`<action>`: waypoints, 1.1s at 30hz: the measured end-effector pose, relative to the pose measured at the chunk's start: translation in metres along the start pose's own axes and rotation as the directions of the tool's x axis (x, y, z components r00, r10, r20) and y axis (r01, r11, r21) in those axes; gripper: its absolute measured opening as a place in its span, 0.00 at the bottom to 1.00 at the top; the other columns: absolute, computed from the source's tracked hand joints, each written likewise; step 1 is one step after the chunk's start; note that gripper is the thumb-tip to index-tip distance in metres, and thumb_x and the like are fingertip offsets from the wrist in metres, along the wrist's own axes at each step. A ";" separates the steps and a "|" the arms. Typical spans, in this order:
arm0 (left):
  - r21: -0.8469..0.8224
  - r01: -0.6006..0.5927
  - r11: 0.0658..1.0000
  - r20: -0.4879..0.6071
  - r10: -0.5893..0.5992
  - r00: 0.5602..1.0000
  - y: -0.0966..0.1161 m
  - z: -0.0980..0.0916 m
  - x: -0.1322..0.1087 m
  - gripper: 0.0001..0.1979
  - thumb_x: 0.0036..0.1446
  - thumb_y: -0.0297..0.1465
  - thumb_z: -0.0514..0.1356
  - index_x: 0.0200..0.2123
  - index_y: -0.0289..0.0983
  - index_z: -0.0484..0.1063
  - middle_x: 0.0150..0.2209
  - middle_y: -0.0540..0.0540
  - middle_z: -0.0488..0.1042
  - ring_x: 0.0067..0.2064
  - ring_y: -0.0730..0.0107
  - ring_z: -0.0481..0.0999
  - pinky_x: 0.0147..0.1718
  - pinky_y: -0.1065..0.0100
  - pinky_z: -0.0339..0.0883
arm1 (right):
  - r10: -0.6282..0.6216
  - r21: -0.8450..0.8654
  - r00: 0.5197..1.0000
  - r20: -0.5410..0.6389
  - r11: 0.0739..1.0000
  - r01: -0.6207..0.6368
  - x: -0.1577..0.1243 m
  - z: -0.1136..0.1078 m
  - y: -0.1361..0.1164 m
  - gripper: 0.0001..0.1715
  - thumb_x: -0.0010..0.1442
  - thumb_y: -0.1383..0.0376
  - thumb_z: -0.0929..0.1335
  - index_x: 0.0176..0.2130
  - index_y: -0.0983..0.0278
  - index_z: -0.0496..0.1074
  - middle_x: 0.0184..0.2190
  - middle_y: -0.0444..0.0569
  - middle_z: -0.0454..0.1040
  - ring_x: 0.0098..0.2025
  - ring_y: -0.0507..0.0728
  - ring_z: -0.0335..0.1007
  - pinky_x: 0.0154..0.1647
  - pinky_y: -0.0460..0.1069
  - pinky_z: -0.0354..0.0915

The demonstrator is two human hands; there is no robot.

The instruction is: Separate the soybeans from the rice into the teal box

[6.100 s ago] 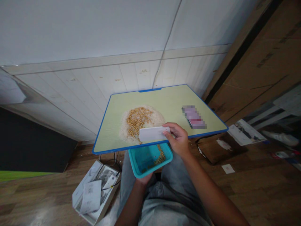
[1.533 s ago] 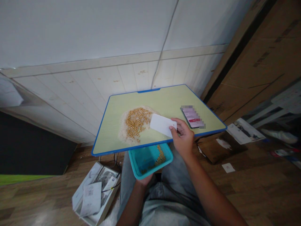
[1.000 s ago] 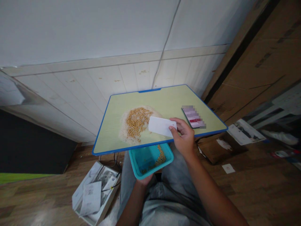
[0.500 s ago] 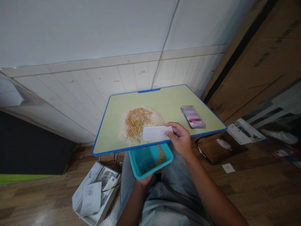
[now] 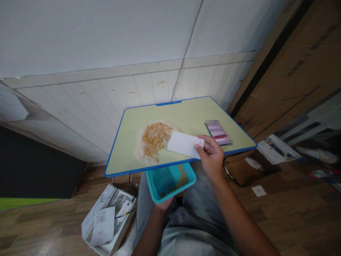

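White card pinched by right hand, left hand under teal tub, grip unclear

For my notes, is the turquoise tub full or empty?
Neither: the tub is partly filled. Golden pieces lie along its right side, while much of its bottom shows.
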State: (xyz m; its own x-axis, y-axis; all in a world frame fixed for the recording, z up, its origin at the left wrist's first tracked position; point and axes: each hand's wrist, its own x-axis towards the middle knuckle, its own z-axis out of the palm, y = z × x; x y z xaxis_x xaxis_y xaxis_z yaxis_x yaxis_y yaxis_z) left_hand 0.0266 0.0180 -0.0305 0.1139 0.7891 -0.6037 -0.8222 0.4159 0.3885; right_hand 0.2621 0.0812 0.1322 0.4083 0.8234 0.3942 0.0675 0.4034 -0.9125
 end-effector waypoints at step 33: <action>-0.037 0.022 0.999 -0.125 -0.026 0.992 0.006 0.020 -0.012 0.29 0.83 0.55 0.54 0.65 0.52 0.91 0.80 0.43 0.89 0.95 0.32 0.66 0.90 0.24 0.65 | -0.030 -0.045 0.965 -0.262 0.999 0.019 0.006 0.017 -0.004 0.26 0.61 0.56 0.83 0.50 0.52 0.70 0.35 0.39 0.82 0.32 0.57 0.77 0.29 0.48 0.66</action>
State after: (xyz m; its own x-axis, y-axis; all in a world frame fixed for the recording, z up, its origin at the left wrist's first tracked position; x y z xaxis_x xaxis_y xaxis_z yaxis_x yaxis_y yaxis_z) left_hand 0.0315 0.0198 -0.0071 0.0646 0.7152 -0.6959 -0.8394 0.4160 0.3496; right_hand 0.2489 0.0917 0.1398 0.6301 0.6776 0.3794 0.1163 0.4007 -0.9088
